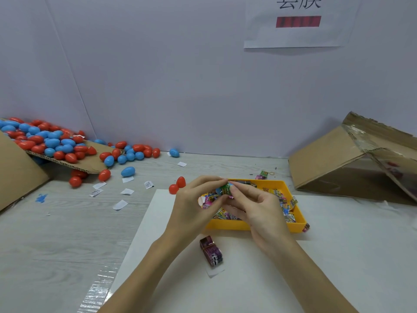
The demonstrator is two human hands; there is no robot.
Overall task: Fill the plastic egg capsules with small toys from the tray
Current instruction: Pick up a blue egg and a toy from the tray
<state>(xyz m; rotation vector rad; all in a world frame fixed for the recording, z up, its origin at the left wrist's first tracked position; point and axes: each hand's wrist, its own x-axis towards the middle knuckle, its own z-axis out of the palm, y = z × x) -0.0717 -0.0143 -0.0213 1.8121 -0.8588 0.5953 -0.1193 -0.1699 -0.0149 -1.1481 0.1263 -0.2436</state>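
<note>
A pale wall backs a wood-grain worktop (56,233), with a printed paper sign (297,21) stuck up high. On the worktop lies a white sheet (248,279), and on it a yellow tray (255,225) filled with small wrapped toys (286,211). Above the tray, both hands meet: the left hand (194,206) pinches a blue egg capsule (220,190) with thumb and fingers, while the right hand (259,211) pinches a green wrapped toy (226,190) pressed against the capsule's opening. A purple bundle of packets (211,251) lies on the sheet just in front of the tray. Two red eggs (177,185) sit just left of the tray. At far left, red and blue eggs (52,141) spill from a tipped cardboard box (15,175). Paper slips (121,199) are scattered nearby. Another cardboard box (352,159) lies on its side at right.
</note>
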